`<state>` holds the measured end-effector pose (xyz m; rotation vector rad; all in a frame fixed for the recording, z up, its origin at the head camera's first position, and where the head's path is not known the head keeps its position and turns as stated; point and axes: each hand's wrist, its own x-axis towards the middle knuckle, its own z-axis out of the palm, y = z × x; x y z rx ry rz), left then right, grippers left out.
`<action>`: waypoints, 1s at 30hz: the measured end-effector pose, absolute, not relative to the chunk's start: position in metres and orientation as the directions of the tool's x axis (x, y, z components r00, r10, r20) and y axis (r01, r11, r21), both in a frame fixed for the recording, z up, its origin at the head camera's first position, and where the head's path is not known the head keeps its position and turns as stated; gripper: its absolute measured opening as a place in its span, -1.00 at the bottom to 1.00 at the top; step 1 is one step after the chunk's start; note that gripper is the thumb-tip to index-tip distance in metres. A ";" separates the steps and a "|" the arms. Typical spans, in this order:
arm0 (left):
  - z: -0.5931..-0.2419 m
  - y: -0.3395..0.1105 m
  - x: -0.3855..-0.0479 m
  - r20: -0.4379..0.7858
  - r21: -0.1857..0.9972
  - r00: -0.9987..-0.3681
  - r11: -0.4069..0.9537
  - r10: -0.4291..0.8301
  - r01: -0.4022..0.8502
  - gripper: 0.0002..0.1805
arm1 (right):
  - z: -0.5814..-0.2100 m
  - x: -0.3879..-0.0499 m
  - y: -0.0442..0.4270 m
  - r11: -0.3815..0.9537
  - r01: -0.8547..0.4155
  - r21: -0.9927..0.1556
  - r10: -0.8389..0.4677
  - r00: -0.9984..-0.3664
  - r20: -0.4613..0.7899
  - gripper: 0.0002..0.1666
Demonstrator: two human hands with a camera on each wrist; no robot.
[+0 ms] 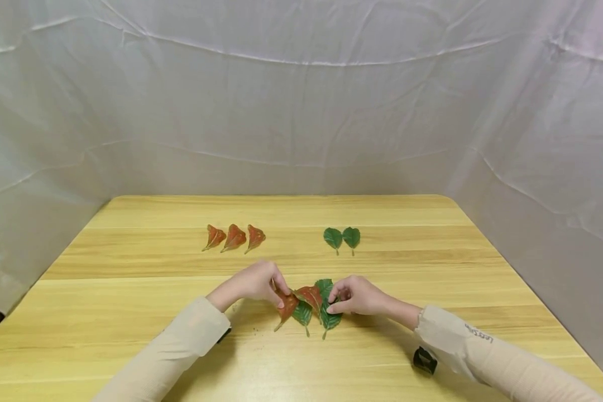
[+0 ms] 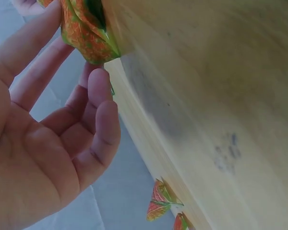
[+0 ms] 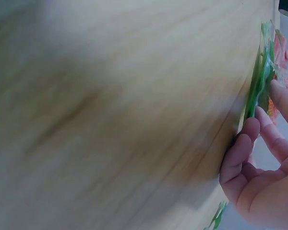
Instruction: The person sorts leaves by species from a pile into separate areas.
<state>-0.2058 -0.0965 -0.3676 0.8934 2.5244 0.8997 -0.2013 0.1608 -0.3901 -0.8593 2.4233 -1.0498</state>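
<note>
In the head view my left hand point(image 1: 259, 282) pinches a red leaf point(image 1: 287, 306) between thumb and fingers, its stem pointing down toward me. A second red leaf point(image 1: 310, 296) lies beside it, overlapping green leaves point(image 1: 303, 314). On the right side of this pile, my right hand point(image 1: 360, 296) has its thumb and fingertips on a green leaf point(image 1: 330, 319). The left wrist view shows the orange-red leaf point(image 2: 86, 36) at the left fingertips, the other fingers curled. From the right wrist, green leaves point(image 3: 261, 72) appear edge-on at the fingertips.
Farther back on the wooden table point(image 1: 156, 312), three red leaves point(image 1: 234, 238) lie in a row at the left and two green leaves point(image 1: 352, 237) side by side at the right. Pale cloth point(image 1: 291, 111) hangs behind and beside the table.
</note>
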 end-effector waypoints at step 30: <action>-0.370 -0.094 -0.206 -0.155 0.575 -0.780 0.697 0.607 0.428 -0.76 | -0.386 -0.198 0.156 0.574 -0.201 -0.794 -0.498 -0.856 -0.143 -0.82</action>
